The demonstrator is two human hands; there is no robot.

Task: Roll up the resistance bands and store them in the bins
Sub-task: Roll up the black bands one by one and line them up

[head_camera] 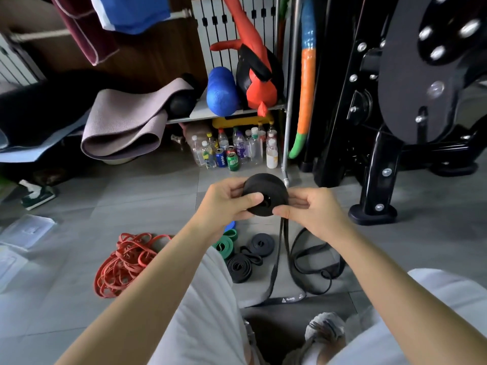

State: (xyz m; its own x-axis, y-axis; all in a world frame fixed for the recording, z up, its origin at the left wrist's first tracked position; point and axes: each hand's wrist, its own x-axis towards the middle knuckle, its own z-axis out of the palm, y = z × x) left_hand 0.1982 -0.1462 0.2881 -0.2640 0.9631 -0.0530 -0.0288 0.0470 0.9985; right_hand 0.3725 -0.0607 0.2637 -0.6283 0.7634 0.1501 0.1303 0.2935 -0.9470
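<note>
Both hands hold a black roll of band (266,192) in the air. The left hand (226,204) grips the roll's left edge, thumb pressed beside the centre hole. The right hand (313,214) pinches its lower right edge, where the loose tail (278,259) drops to the floor. Below the roll lie two rolled black bands (259,243) and a green roll (224,245). A tangle of red bands (126,262) lies to the roll's lower left.

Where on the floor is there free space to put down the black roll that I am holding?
Bare grey floor lies between the bottles and the red bands. Another free patch is right of the loose black band, near the machine foot. It is crowded in the middle, where the green roll and black rolls lie.
</note>
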